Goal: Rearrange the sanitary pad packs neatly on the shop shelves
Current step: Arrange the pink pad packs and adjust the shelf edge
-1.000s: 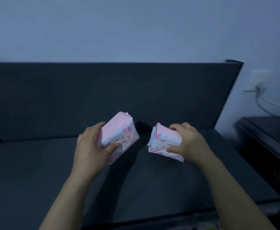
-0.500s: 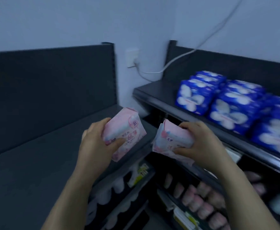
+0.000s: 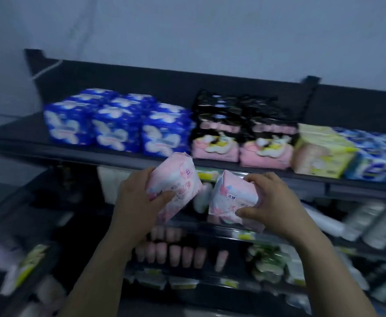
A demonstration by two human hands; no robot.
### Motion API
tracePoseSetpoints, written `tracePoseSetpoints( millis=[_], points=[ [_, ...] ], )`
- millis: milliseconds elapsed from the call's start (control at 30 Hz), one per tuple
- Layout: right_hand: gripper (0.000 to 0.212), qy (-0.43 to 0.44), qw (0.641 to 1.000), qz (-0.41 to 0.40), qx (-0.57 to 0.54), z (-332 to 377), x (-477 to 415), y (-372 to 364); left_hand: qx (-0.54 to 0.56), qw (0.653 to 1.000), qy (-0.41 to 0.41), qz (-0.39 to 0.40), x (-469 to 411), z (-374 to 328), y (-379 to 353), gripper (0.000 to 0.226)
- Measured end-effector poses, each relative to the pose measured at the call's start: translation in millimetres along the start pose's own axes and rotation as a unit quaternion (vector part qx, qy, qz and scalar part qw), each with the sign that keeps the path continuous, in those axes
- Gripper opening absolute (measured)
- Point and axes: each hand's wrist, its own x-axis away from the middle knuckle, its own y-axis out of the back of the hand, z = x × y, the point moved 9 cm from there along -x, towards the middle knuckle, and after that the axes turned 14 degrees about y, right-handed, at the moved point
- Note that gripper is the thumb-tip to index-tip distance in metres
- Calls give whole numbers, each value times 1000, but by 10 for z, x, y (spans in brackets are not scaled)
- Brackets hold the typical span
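I hold two pink sanitary pad packs in front of the dark shelving. My left hand [image 3: 139, 202] grips one pink pack [image 3: 176, 181], tilted with its top toward the top shelf's edge. My right hand [image 3: 272, 202] grips a second pink pack [image 3: 231, 197], thumb under it and fingers over its top. The two packs are side by side, a small gap between them. Both are held in the air just below the front edge of the top shelf [image 3: 267, 171].
The top shelf carries blue packs [image 3: 116, 126] at left, black and pink packs [image 3: 240, 138] in the middle, a yellow pack [image 3: 320, 152] and light blue packs [image 3: 377, 161] at right. Lower shelves [image 3: 210, 255] hold blurred pink, green and white packs.
The view has swung right from a bare dark shelf to the stocked shelving. Both hands keep hold of their pink packs, which now hang in front of the top shelf's edge.
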Motion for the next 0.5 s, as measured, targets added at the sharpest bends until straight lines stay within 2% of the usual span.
tracePoseSetpoints(
  millis=[233,400,500],
  points=[
    [66,-103,992,-49,51,-1432,1311,1007,2,991,-96,89,586,-1215,-1782,70],
    [65,-181,974,-97,97,-2142,2236,1716,41,980,-96,170,911,-1917,-2821,72],
    [64,-222,959,-127,125,-2450,2725,2079,38,963,-128,233,1096,-2382,-3409,70]
  ],
)
